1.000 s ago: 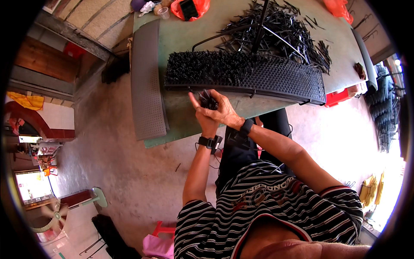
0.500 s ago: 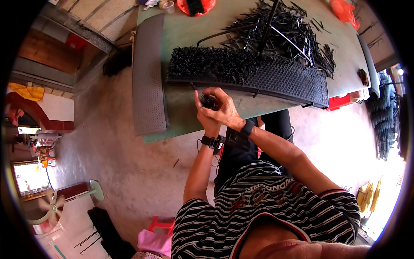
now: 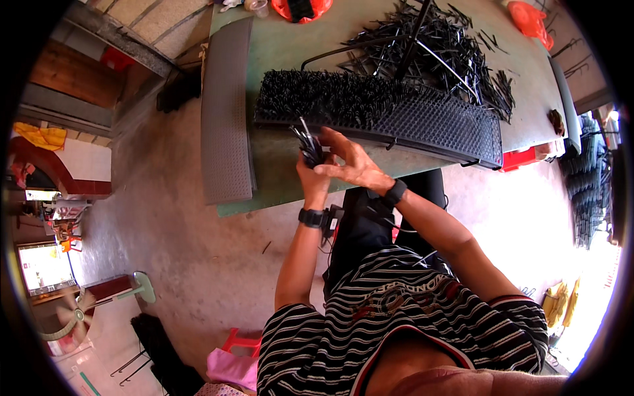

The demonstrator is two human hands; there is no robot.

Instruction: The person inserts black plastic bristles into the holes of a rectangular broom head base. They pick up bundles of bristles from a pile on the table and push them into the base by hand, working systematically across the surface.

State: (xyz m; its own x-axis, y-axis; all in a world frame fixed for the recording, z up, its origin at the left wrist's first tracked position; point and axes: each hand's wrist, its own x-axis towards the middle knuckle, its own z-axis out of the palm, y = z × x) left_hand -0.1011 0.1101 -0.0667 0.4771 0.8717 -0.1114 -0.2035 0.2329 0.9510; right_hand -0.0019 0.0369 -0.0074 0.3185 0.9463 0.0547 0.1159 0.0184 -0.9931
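Note:
My left hand is closed around a bundle of thin black plastic strips, whose ends fan out above the fingers. Close against it on the right is my right hand, its thumb and fingers spread apart beside the bundle; contact with the strips is hard to make out. Just beyond both hands lies a long black perforated panel. Dense upright black bristles fill its left and middle part, while the holes at its right end are bare. A loose pile of black strips sits behind the panel.
The green tabletop bears a grey perforated sheet along its left side. A black metal rod frame stands over the panel. Orange-red plastic bags lie at the far edge. A fan is at lower left.
My hands have moved slightly apart, with the right going a little right and its fingers opening. More of the strip bundle now shows, pointing up out of my left hand.

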